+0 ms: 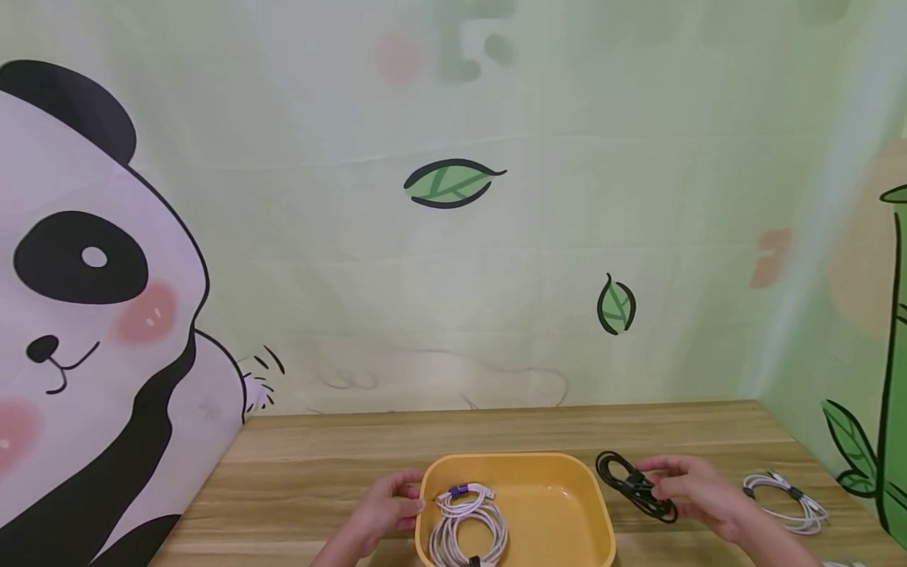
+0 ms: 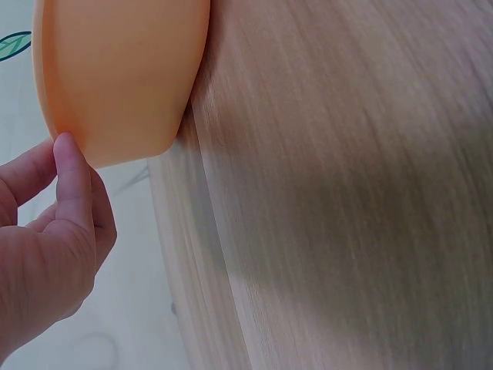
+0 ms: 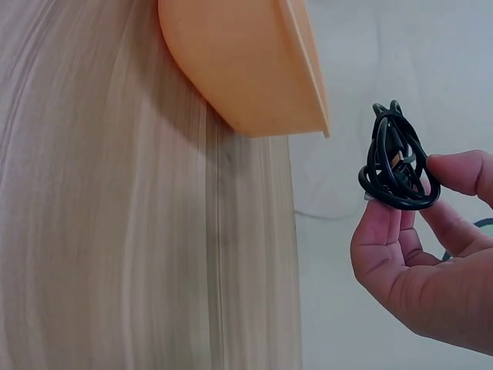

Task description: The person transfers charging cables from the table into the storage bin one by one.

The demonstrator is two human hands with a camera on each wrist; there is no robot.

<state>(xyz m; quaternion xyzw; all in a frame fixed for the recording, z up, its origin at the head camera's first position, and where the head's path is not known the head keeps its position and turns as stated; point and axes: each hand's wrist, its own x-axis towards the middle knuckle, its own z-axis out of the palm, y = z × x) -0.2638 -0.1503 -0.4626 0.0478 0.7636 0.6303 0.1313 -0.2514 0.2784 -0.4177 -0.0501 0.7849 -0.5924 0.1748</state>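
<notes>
An orange-yellow plastic bin (image 1: 538, 504) stands at the front of the wooden table, with a coiled white cable (image 1: 468, 531) lying along its left side. My left hand (image 1: 390, 504) pinches the bin's left rim between thumb and fingers; in the left wrist view the thumb (image 2: 71, 158) lies against the outer wall. To the right of the bin, my right hand (image 1: 690, 492) holds a coiled black cable (image 1: 638, 488) between thumb and fingertips. The right wrist view shows this black bundle (image 3: 397, 162) raised off the table, beside the bin's wall (image 3: 246, 69).
Another coiled white cable (image 1: 786, 500) lies on the table (image 1: 319, 457) to the right of my right hand. Part of a further pale item (image 1: 843, 564) shows at the bottom right edge. A printed cloth backdrop (image 1: 319, 236) with a panda rises behind the table.
</notes>
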